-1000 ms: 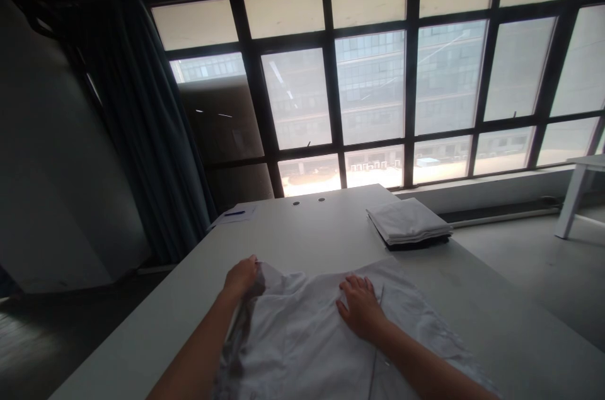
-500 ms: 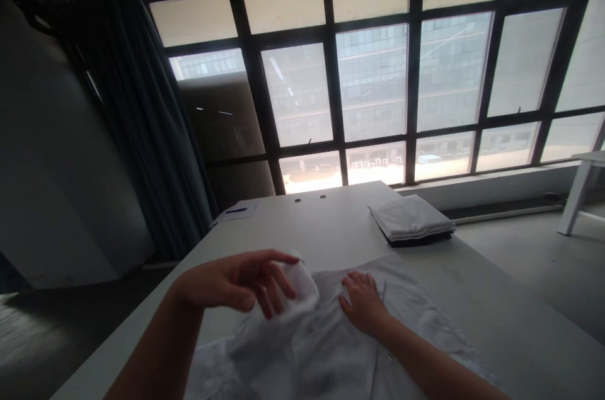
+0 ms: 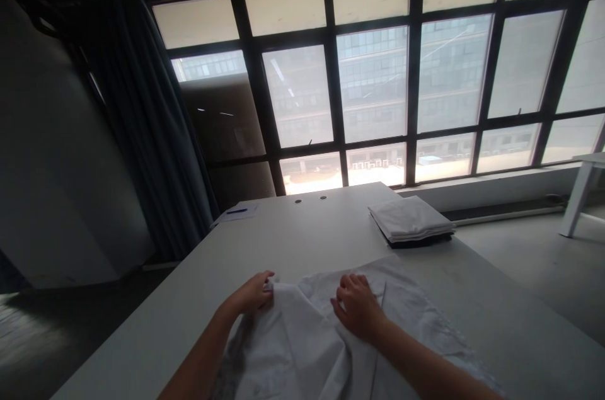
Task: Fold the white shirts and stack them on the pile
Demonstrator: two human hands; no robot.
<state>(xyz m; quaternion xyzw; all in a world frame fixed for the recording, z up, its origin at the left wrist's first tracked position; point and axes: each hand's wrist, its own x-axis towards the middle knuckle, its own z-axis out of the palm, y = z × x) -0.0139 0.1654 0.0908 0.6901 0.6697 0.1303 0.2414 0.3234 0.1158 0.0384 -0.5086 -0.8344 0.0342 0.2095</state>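
Two hands work on one white shirt (image 3: 302,343), which lies bunched and creased at the near edge of the tabletop (image 3: 283,230). The left hand (image 3: 250,295) is closed, pinching a gathered fold of the shirt between fingers and thumb. The right hand (image 3: 358,307) sits a little way to its side, fingers curled down and gripping the cloth (the fingertips sink into the fabric, so the exact hold is partly hidden).

Further along the tabletop, to the right, is one folded stack of clothes (image 3: 410,220), white on top with a dark layer (image 3: 420,241) underneath. At the far left corner lies one sheet of paper (image 3: 246,213) with one blue pen (image 3: 236,211) on it. Two small round holes (image 3: 311,198) mark the far end. Beyond stand one tall gridded window (image 3: 373,85) and one dark curtain (image 3: 146,116).
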